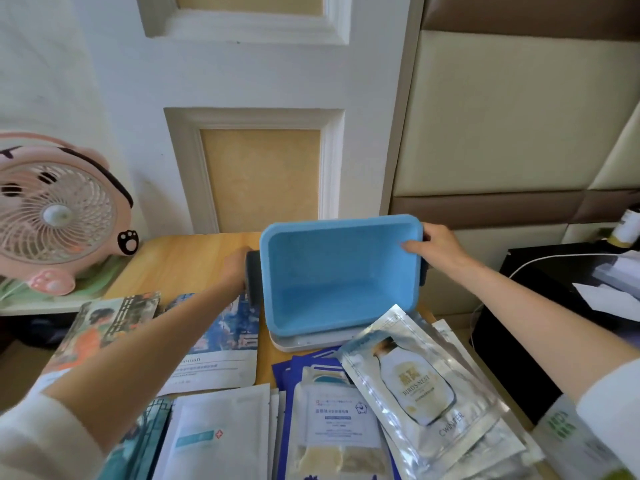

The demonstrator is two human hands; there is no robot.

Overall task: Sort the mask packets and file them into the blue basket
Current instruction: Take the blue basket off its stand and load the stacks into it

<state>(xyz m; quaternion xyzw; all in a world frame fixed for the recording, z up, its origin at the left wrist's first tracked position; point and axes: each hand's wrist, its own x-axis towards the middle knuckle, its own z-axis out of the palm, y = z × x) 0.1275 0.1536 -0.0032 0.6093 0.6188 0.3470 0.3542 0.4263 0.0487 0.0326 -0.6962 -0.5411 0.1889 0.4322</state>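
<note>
Currently setup step: blue basket (332, 271) empty, tilted at tabletop (194, 254) back edge. Left hand (235, 268), right hand (436, 247) clasp its ends. Mask packets (408, 386) unsorted along front edge. Next: set basket level, group packets.

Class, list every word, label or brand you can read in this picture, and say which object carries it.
"BIRD'S NEST" on the silver mask packet, on its bottle picture.
"CWINTER" near that same packet's lower edge; an uncertain reading.
Blue-bordered packet: label lines too small to read.
White packet with teal stripe: too blurred.
Blue floral packet: a partial word and small lines, not legible.
Blue basket, held by the left hand and right hand: none.
</note>
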